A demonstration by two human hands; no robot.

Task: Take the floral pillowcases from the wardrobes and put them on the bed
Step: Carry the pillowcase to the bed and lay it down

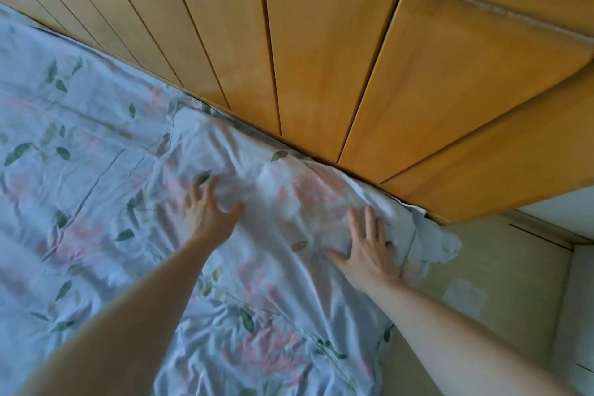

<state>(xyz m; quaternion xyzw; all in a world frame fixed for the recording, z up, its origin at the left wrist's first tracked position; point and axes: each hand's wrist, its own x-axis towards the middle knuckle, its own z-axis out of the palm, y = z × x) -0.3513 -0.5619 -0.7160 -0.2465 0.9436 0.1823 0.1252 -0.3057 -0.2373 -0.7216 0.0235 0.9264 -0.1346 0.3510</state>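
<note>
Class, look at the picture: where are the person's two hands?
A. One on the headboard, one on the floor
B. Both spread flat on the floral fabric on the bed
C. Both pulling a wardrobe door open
B: the left hand and right hand both lie palm-down, fingers spread, on the floral fabric beside the wooden headboard.

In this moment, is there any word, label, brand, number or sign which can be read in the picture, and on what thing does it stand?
None: no readable text stands anywhere in the head view.
The floral fabric under the left hand and right hand carries only printed leaves and pink flowers.
The wooden headboard shows bare panels.
A pale rectangular patch on the beige surface at right is too blurred to tell whether it is a label.
</note>
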